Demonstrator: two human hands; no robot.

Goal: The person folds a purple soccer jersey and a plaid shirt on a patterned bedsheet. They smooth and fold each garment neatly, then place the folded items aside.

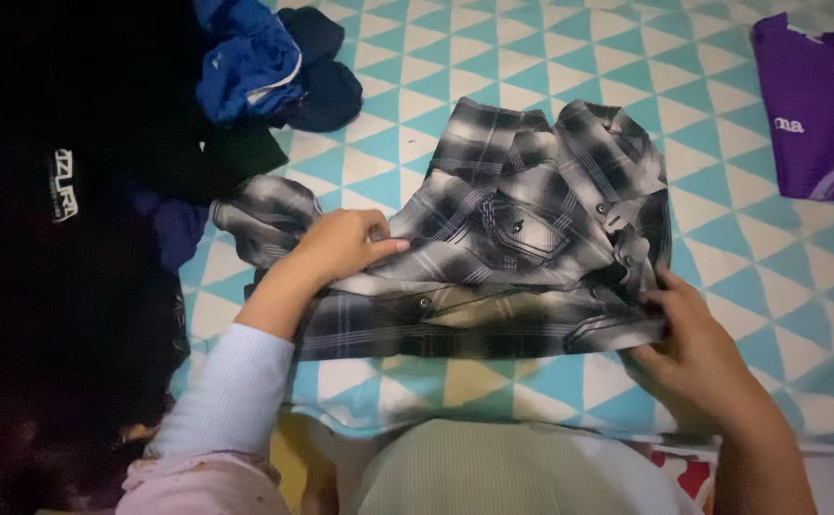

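A grey, black and white plaid button shirt [512,238] lies partly folded on a bedsheet with teal and white triangles [741,219]. My left hand [340,246] presses down on the shirt's left side near a sleeve, fingers pinching the fabric. My right hand [693,348] grips the shirt's lower right corner at the collar end. The near edge of the shirt is folded over.
A pile of dark clothes [73,191] covers the left side, with a blue garment [245,62] on top at the back. A purple shirt [822,114] lies at the far right. A pale green cloth [503,472] is at the near edge.
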